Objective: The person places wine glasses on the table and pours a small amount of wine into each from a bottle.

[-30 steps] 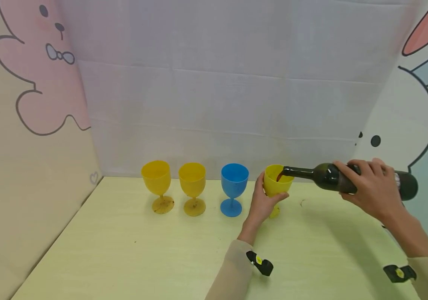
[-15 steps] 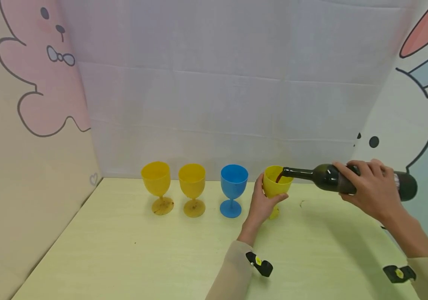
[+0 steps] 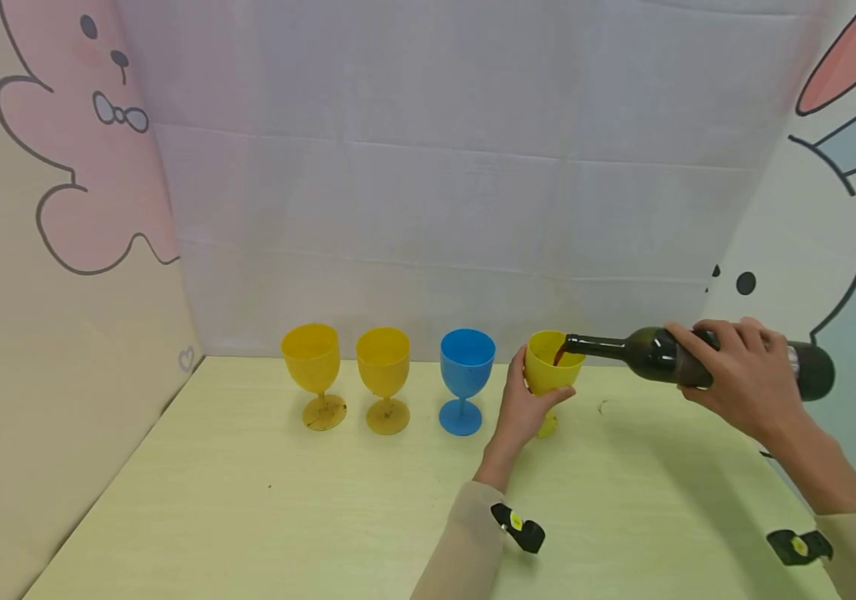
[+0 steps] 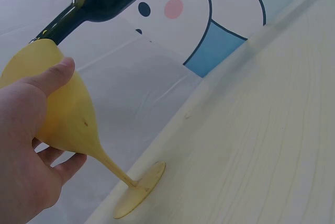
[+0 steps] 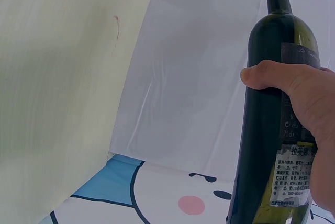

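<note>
My left hand (image 3: pixel 523 408) grips the bowl of a yellow goblet (image 3: pixel 548 377), thumb on the near side and fingers round the left. In the left wrist view the goblet (image 4: pixel 78 114) has its round foot at the table top. My right hand (image 3: pixel 753 383) holds a dark green wine bottle (image 3: pixel 648 354) round its body, nearly level, neck pointing left. The bottle's mouth sits over the goblet's rim, and dark red liquid (image 3: pixel 559 355) runs from it into the bowl. A white label with printed text shows on the bottle (image 5: pixel 282 114) in the right wrist view.
Left of the held goblet stand a blue goblet (image 3: pixel 467 375) and two more yellow ones, the middle goblet (image 3: pixel 384 367) and the leftmost goblet (image 3: pixel 312 362). Behind them hangs a white cloth (image 3: pixel 412 208). Walls with cartoon animals flank the pale table (image 3: pixel 285 517).
Red liquid keeps running from the bottle into the goblet. Both hands hold almost the same position; the view has shifted only slightly.
</note>
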Demonstrator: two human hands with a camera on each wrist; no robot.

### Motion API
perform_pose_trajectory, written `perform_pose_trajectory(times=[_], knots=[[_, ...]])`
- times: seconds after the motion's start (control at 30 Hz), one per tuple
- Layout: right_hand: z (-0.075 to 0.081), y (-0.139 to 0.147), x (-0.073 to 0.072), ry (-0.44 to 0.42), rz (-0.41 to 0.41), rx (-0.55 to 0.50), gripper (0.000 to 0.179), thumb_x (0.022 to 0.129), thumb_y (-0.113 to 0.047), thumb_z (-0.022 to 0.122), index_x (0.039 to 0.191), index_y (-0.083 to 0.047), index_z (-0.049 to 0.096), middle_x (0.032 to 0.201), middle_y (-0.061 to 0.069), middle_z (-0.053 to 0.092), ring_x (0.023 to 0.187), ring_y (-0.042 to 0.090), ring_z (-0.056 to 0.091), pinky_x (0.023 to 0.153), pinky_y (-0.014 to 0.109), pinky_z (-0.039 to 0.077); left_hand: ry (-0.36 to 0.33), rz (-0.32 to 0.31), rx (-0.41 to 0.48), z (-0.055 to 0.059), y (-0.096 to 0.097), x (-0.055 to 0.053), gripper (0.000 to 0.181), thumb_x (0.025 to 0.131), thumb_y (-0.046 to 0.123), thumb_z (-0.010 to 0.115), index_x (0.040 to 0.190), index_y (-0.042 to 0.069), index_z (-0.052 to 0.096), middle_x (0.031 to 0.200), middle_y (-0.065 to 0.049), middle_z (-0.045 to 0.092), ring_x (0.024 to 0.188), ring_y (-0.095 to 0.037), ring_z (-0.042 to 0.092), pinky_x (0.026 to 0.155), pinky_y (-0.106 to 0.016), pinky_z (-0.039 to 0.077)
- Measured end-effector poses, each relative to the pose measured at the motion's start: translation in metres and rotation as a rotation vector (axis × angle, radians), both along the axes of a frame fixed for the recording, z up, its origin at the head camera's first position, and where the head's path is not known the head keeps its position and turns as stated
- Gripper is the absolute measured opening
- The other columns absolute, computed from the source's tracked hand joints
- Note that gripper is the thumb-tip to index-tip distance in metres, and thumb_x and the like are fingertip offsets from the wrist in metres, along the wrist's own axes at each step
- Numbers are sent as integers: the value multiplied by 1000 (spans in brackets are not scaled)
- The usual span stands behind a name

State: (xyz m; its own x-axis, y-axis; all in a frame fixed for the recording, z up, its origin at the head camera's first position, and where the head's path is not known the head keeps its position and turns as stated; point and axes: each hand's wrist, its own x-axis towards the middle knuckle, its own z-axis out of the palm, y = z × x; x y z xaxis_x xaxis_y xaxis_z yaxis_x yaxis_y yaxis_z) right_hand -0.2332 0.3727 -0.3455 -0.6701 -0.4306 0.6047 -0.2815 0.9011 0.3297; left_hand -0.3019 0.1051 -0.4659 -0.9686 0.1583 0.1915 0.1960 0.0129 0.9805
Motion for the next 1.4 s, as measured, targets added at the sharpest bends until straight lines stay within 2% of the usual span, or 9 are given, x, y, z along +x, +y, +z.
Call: perform_pose_trajectory(times=[0.53,0.57,0.6,0.63,0.7,0.73,0.8,1.1,1.4], knots=[[-8,1,-2,-21,8,-26,112,42,-23,97,143,-22,47,120,26,53,104,49,44,83,68,36,3,-3,4,-1,0,-1,85,83,38,80,150,43,27,145,15,43,133,-13,46,116,-42,39],[-9,1,-3,-21,13,-33,113,43,-24,96,144,-23,46,120,26,53,104,49,44,83,68,36,3,-2,4,-1,0,-1,85,83,39,80,150,42,27,146,15,43,133,-13,46,116,-42,39],[-10,1,-3,-21,19,-39,108,50,-38,95,145,-23,46,120,26,53,104,49,45,83,69,36,3,-2,3,-1,0,-2,85,83,39,80,150,42,27,146,15,43,133,-13,47,116,-42,39],[-11,1,-3,-18,23,-47,102,59,-54,90,145,-24,46,120,26,53,104,50,46,83,69,36,2,-1,4,-1,0,-2,86,83,39,80,150,42,27,146,15,43,133,-13,47,116,-42,40],[-13,1,-4,-22,32,-77,96,72,-83,61,147,-25,45,119,26,53,104,50,46,82,70,35,1,-2,5,-1,1,-2,86,83,38,80,150,43,27,145,15,43,132,-13,47,115,-42,40],[-15,0,-4,-27,34,-90,96,76,-90,41,147,-25,45,120,26,53,104,51,46,82,70,34,1,-3,6,-1,0,-2,86,83,38,80,150,43,27,145,15,43,132,-13,47,115,-42,40],[-18,-2,-4,-37,33,-117,100,77,-86,6,148,-26,44,120,26,52,104,51,46,80,70,34,-1,-3,8,-2,0,-2,86,83,38,80,150,44,27,145,16,44,131,-12,47,115,-42,40],[-28,-10,-4,-77,3,-210,105,74,-93,11,149,-27,43,124,26,49,104,49,44,79,65,31,-7,0,10,-1,-1,-2,85,83,38,80,149,44,27,144,16,44,129,-11,48,115,-43,40],[-45,-15,-1,-83,-31,-306,108,71,-95,16,152,-27,40,123,30,50,103,51,44,77,64,32,-9,9,-8,-1,1,-1,85,83,39,80,149,44,27,145,16,44,131,-12,47,116,-45,38]])
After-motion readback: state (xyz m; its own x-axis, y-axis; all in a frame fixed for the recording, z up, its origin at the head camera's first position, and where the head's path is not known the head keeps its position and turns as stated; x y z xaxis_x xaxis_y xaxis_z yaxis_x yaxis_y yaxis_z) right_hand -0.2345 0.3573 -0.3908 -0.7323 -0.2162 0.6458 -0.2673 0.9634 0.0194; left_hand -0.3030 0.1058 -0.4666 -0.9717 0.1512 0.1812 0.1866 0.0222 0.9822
